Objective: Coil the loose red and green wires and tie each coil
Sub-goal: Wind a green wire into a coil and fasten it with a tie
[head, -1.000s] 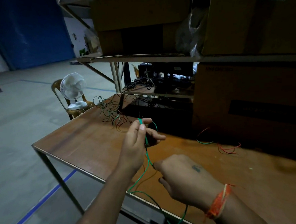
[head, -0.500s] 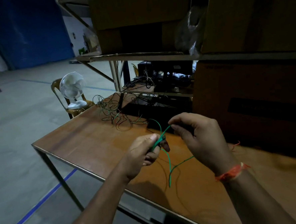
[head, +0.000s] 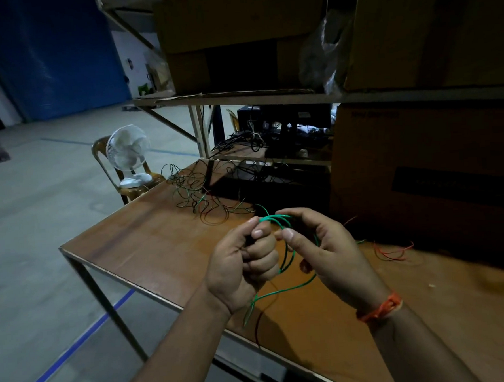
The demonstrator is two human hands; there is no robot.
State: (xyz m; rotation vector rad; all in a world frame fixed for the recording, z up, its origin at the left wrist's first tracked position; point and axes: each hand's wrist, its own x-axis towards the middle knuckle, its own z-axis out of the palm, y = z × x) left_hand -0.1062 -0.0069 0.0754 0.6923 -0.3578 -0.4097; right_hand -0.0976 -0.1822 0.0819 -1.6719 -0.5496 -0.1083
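Table (head: 160, 255) edge: (gripped) green wire (head: 285, 253)

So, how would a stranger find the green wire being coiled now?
Start at the brown table and go to its near edge, where two hands meet. The green wire loops between them, tail hanging down. Unlike the tangle farther back, it is lifted off the table.
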